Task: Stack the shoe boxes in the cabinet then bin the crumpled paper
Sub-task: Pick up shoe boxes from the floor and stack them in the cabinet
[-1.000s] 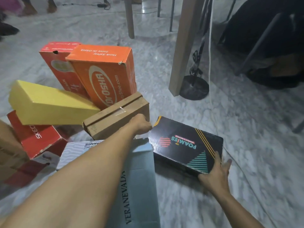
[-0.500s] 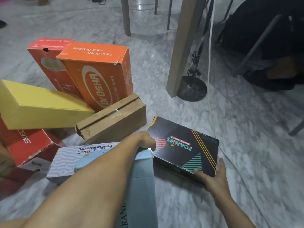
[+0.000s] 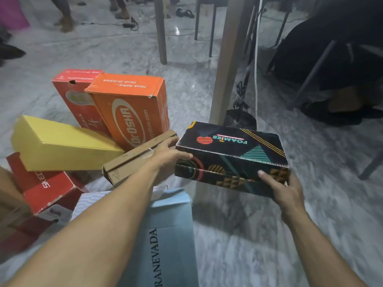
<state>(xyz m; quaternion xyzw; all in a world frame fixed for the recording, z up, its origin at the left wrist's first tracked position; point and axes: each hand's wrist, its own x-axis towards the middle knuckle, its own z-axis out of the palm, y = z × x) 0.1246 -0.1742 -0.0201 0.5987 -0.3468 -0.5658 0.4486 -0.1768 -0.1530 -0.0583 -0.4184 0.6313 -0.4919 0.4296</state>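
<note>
Left hand (image 3: 167,154) and right hand (image 3: 284,187) grip opposite ends of the black Foamies shoe box (image 3: 232,154), lifted off the marble floor (image 3: 310,224), with a brown carton (image 3: 132,162), orange box (image 3: 132,112), yellow box (image 3: 60,146) crowding its left and a table leg (image 3: 226,65) just behind

Two bare forearms are seen entering from the lower edge, uncovered up to the frame border; no sleeve edge is shown on either. The left hand (image 3: 165,156) and right hand (image 3: 284,187) are ungloved, and short, trimmed nails are noted on the right hand's fingers (image 3: 261,173). Wrists are seen plain and unadorned.
</note>
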